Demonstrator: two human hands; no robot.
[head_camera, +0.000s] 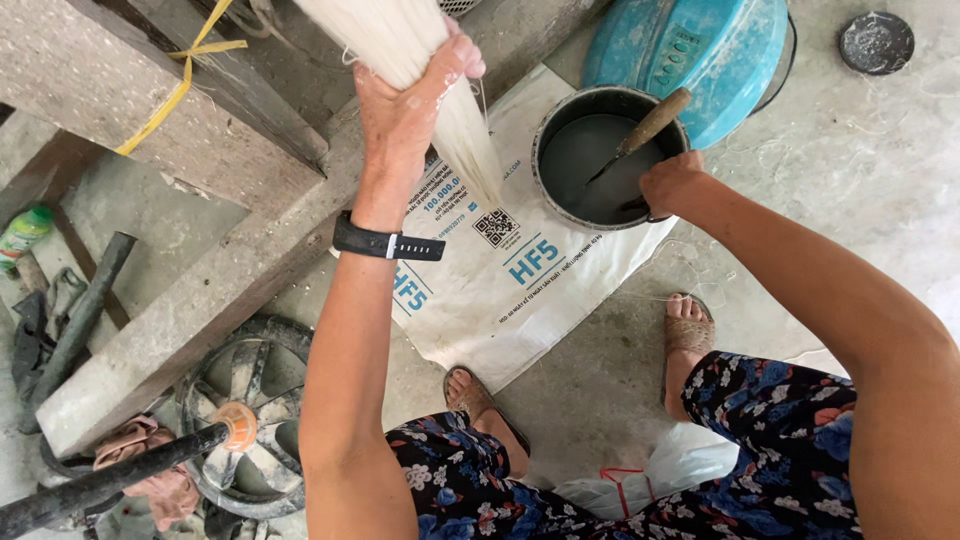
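At the top centre of the head view, the left hand (410, 95) is clenched around a thick bundle of pale, cream-coloured fibre strands (470, 150), whose loose ends fan down below the fist over a white woven plastic sack (520, 300) spread flat on the grey concrete floor (870, 170). A black wristband with a small white clasp (388, 243) circles the left wrist. To the right of the bundle, on the upper edge of the sack, stands a round dark metal pot holding dark liquid (590, 165), and a wooden-handled tool (650, 125) leans in it with its handle pointing to the upper right. The right hand (672, 183) rests at the pot's lower right rim with fingers curled; what it grips, if anything, cannot be told. Just behind the pot, at the top right, lies a turquoise plastic housing (690, 50). A rough grey timber beam (190, 310) runs diagonally across the left side, with a yellow strap (180, 85) tied on the wood above it. At the lower left sits a dusty spoked wheel (255, 420) beside a dark pipe (110, 475). Two sandalled feet stand at the sack's lower edge.
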